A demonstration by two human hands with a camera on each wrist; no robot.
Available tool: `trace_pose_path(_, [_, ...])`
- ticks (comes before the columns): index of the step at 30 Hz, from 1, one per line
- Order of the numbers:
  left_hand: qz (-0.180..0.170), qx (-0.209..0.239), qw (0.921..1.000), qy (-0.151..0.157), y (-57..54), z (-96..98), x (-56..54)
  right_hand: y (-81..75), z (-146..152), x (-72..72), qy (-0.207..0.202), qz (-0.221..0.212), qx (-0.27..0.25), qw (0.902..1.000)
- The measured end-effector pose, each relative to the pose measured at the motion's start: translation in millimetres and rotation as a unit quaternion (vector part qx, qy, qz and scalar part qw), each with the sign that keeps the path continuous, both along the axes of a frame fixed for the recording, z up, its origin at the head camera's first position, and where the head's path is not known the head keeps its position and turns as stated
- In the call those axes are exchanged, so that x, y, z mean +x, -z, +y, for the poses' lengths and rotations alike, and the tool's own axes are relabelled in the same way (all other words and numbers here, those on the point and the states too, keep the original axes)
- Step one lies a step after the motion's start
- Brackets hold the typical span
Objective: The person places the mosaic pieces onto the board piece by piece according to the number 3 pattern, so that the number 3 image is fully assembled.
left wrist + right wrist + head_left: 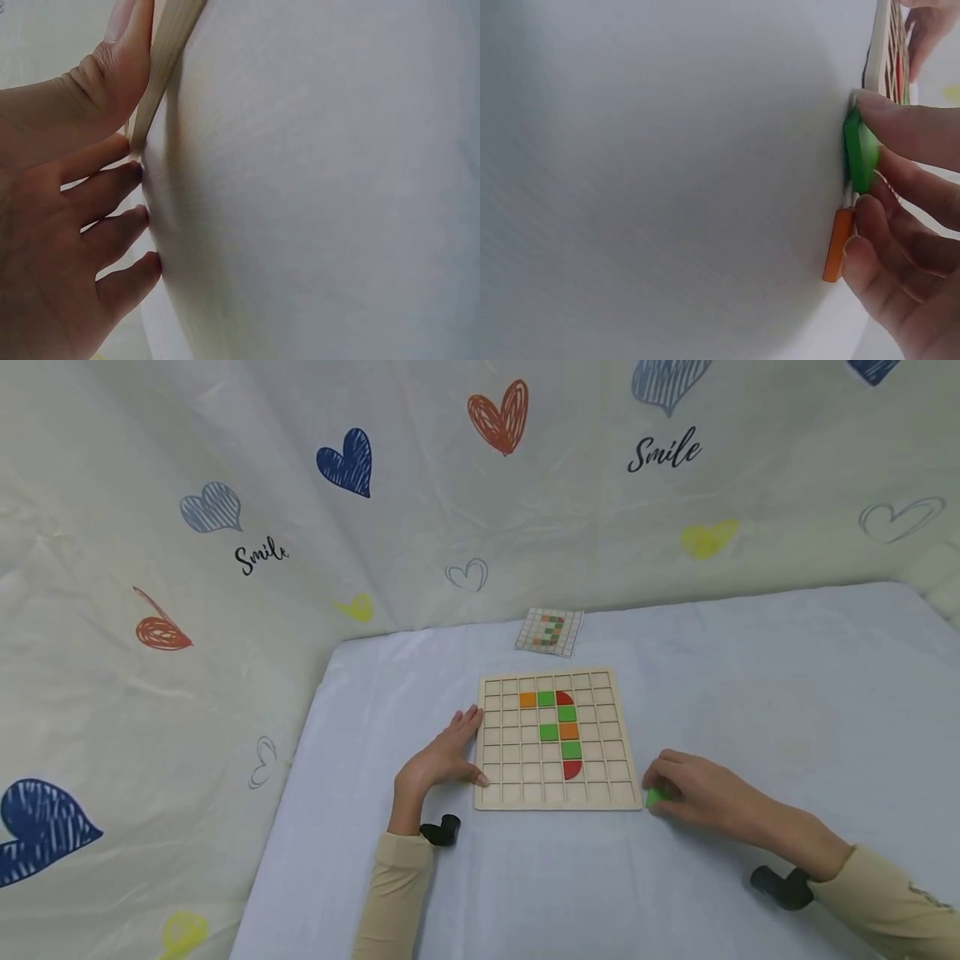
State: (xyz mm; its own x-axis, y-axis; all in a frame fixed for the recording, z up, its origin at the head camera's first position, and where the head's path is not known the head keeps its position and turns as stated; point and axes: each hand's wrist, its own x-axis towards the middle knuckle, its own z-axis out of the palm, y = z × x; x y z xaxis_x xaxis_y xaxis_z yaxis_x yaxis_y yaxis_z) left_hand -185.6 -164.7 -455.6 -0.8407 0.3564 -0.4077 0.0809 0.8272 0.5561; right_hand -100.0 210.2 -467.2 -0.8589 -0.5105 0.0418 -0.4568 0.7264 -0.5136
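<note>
A wooden grid board (pixel 517 789) lies on the white-covered table, with green, orange and red tiles set in some of its squares. My left hand (pixel 442 756) rests against the board's left edge, fingers spread and thumb over the lower left rim. Just beyond the board's lower right corner, my right hand (pixel 701 789) pinches a green tile (pixel 861 150) between thumb and fingers. The tile is low by the table surface. An orange tile (pixel 838 247) lies beside it under the curled fingers, hidden from the head view.
Behind the board lies a printed pattern card (pixel 550 632) showing a similar coloured figure on a grid. A white curtain (pixel 420 527) with hearts and lettering hangs around the table's back and left side.
</note>
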Motion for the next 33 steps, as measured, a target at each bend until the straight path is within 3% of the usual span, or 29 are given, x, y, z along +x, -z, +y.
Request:
trace_pose_path(6, [-0.003,0.000,1.0000,-0.002,-0.3,0.1,1.4,-0.7,0,-0.7,0.001,-0.004,-0.026,0.9997])
trace_pose_path(12, [-0.001,0.000,1.0000,-0.004,-2.4,0.0,2.0,-3.4,4,-3.1,-0.005,0.037,-0.017,0.9992])
trace_pose_path(19, [-0.001,0.003,1.0000,-0.001,-3.0,-1.0,1.6,-6.3,9,-7.9,-0.042,0.057,-0.085,0.9939])
trace_pose_path(24, [-0.001,0.001,1.0000,0.001,-2.9,-1.7,1.1,-10.7,7,-9.5,-0.051,0.046,-0.093,0.9933])
trace_pose_path(30, [-0.001,0.001,1.0000,0.000,-3.0,-0.9,0.2,-13.5,-1,-11.8,-0.054,0.080,-0.113,0.9889])
trace_pose_path(33, [-0.001,0.001,1.0000,0.000,-3.4,0.1,0.4,-13.9,-6,-14.3,-0.047,0.071,-0.124,0.9886])
